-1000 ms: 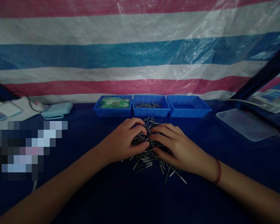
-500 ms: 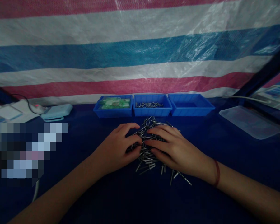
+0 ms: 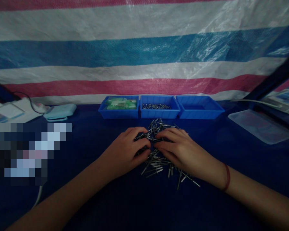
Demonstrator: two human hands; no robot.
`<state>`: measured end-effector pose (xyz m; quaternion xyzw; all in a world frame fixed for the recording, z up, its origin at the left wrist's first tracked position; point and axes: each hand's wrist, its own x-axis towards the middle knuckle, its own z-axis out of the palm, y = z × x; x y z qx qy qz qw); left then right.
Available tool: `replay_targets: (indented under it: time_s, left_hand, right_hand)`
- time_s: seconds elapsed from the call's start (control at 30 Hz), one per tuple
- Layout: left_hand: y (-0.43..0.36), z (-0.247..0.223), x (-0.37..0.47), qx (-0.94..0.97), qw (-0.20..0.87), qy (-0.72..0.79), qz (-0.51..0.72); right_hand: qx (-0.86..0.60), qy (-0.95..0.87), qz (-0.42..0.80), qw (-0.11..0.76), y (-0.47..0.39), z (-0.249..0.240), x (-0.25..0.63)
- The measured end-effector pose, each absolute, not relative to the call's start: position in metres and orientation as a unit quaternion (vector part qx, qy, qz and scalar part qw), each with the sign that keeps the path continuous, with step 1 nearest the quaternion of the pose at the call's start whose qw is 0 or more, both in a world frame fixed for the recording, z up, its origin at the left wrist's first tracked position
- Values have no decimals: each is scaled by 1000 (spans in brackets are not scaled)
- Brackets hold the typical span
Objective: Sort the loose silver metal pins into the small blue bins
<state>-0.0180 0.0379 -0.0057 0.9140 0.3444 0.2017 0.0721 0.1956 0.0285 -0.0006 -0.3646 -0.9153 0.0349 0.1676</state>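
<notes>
A loose pile of silvery blind rivets (image 3: 156,162) lies on the dark blue table, spread around and under both hands. My left hand (image 3: 128,147) rests at the pile's left side, fingers apart and bent, their tips among the rivets. From the right, my right hand (image 3: 179,146) reaches over the pile with curved, parted fingers touching it. A narrow gap of bare table shows between the two sets of fingertips. Neither hand visibly grips a rivet, though the undersides of the fingers are hidden.
Behind the pile stand three blue bins in a row: the left bin (image 3: 119,114) holds green-and-clear packets, the middle bin (image 3: 160,114) more rivets, the right bin (image 3: 201,114) nothing visible. A translucent lid (image 3: 260,126) lies right. Left are a light-blue case (image 3: 60,112) and a pixelated area.
My right fingers have drawn together and curled more, and a bare gap has opened in the rivets between the hands. The whole view has shifted slightly.
</notes>
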Motion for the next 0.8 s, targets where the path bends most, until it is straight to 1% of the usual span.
replay_targets:
  time_s: [0.23, 0.3, 0.33, 0.4, 0.47, 0.53, 0.63, 0.8]
  left_hand:
    - [37, -6, -16, 912, 82, 357, 185]
    - [37, -7, -15, 908, 83, 360, 198]
    - [37, -8, -14, 905, 83, 361, 210]
    - [35, -8, -11, 895, 87, 361, 247]
    - [31, -7, -8, 881, 96, 358, 293]
    - [28, -6, -4, 866, 108, 353, 338]
    - [23, -4, 0, 846, 126, 341, 389]
    - [19, -2, 3, 835, 146, 329, 417]
  right_hand:
    - [-397, -904, 55, 149, 26, 0, 197]
    - [-399, -899, 69, 169, 25, 0, 195]
    - [-398, -893, 83, 192, 24, 0, 194]
    - [-396, -873, 127, 257, 22, 1, 192]
    - [-389, -841, 195, 323, 19, 2, 190]
    - [-386, -801, 267, 371, 15, 2, 188]
    - [-393, -750, 359, 393, 12, 1, 187]
    - [-396, -690, 468, 384, 10, 2, 187]
